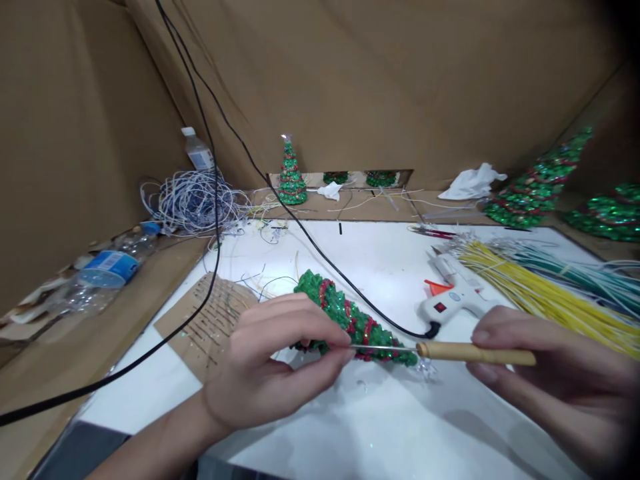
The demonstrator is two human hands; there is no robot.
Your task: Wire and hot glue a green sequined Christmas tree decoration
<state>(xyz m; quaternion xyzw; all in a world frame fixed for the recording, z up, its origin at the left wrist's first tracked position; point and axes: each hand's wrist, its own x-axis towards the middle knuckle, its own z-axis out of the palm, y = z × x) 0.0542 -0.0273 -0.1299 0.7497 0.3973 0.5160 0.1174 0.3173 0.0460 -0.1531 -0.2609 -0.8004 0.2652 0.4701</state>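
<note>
My right hand (545,380) holds the wooden handle of an awl (480,353) between thumb and fingers. The awl's thin metal shaft points left, and its tip is hidden in the pinched thumb and forefinger of my left hand (285,353). Behind the shaft a small green Christmas tree (333,303) with red glitter garland lies on its side on the white table (380,427). Its clear topper (425,369) points right. My left hand covers part of the tree's lower side; whether it touches the tree I cannot tell.
A white glue gun (457,293) lies at the right, its black cable crossing the table. Yellow wires (545,293), green wires (590,267) and red-handled pliers (433,232) are beyond. Cardboard (205,320) holding dark pins lies left. Upright trees (291,175), a wire coil (193,203) and bottles (110,268) line the edges.
</note>
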